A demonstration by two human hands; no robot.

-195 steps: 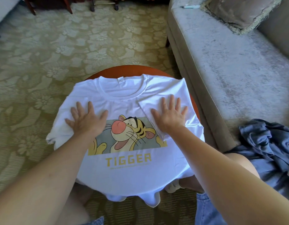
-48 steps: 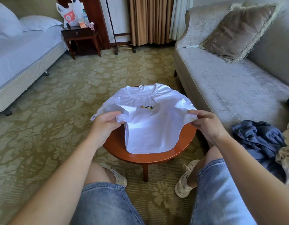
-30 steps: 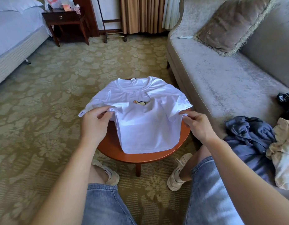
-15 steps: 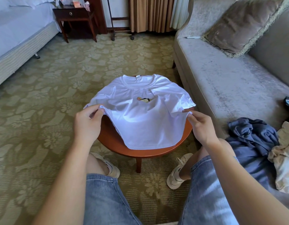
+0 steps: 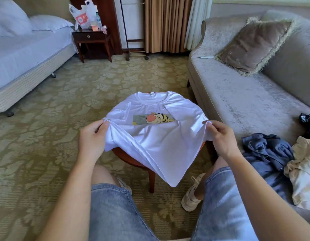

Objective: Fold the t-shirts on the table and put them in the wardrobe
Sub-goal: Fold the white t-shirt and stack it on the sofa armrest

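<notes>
At the near edge of the table [image 5: 131,158], the white t-shirt [image 5: 156,141] sagged off toward the knees, with one corner hanging below the top. The step looked like the hem-to-collar fold. It called for level, taut corners, the hem carried over to the collar, laid flat, then smoothed. Slack on one side risked a skewed crease. Over the table's left rim, the left hand [image 5: 92,136] had its fingers [image 5: 103,125] curled, pinching the bunched side edge. Over the right rim, the right hand [image 5: 222,136] pinched the opposite edge likewise. The collar end lay on the table's far side, print partly showing.
</notes>
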